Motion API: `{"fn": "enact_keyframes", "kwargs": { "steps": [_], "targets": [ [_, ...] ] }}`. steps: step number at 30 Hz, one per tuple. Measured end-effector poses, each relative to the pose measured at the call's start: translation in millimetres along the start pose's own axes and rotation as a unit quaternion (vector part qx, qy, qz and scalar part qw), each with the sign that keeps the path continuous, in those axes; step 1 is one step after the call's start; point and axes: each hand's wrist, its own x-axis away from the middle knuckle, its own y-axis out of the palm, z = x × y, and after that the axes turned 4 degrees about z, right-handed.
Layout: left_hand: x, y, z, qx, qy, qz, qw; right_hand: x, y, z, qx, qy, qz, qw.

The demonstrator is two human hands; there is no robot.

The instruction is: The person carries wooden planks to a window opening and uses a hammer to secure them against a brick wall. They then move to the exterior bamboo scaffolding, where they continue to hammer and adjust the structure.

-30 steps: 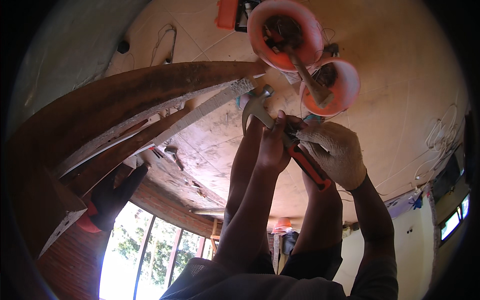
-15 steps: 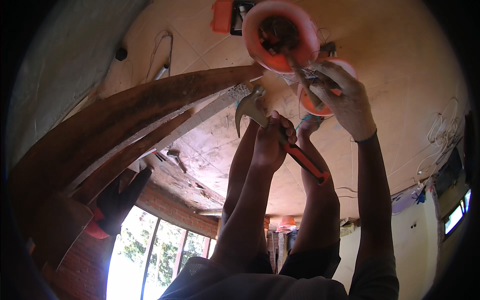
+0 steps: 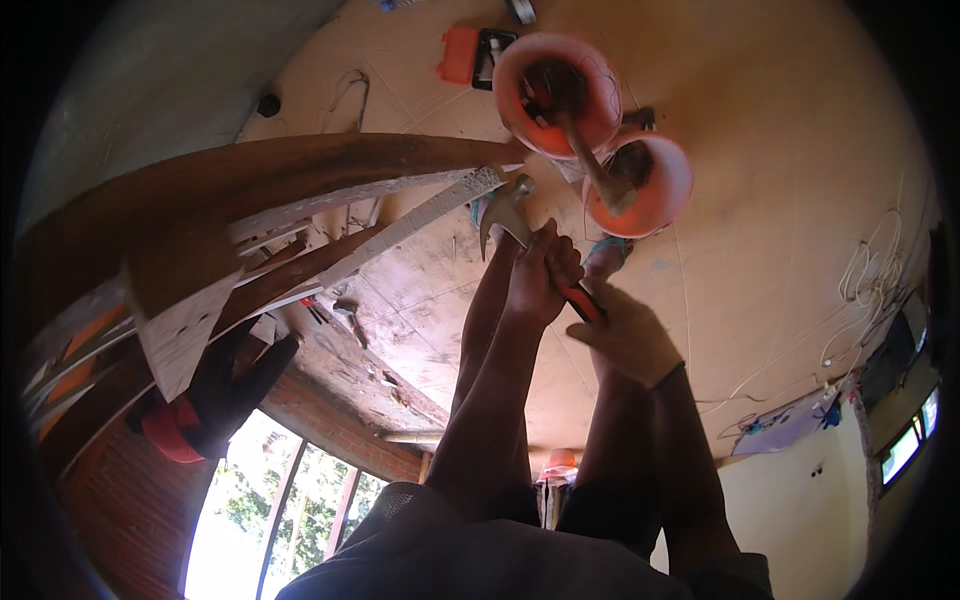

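Observation:
My left hand (image 3: 545, 275) is closed around a claw hammer (image 3: 507, 213), gripping it just below its metal head. The head points up and left, and the red and black handle slants down to the right. My right hand (image 3: 632, 338), in a pale work glove, covers the lower end of that handle. Its thumb sticks out to the left, but blur hides how far the other fingers wrap. Beyond my hands a wooden shaft (image 3: 597, 175) leans out of a pink-orange bucket (image 3: 510, 95). A second bucket (image 3: 675, 190) of the same colour stands close beside it.
Long timber beams (image 3: 300, 175) reach in from the left, a pale-edged board (image 3: 410, 222) ending near the hammer head. An open orange and black case (image 3: 460, 55) lies past the buckets. Loose white cable (image 3: 870, 265) lies on the right. Scattered tools (image 3: 348, 318) lie at left.
My right hand has left the wooden shaft at the buckets and come down to the hammer's handle. The shaft now rests in the bucket. My left hand keeps its grip on the hammer.

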Motion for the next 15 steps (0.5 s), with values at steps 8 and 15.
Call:
{"fn": "enact_keyframes", "kwargs": {
  "steps": [8,15],
  "targets": [
    [117.1,13.0,-36.2,0.047,-0.031,-0.029,0.998,97.0,-42.5,-19.9,-0.225,0.016,0.176,0.958],
    [275.3,43.8,-68.6,-0.214,0.091,-0.098,0.968,215.0,-87.3,-109.2,-0.223,-0.125,0.078,0.964]
  ]
}}
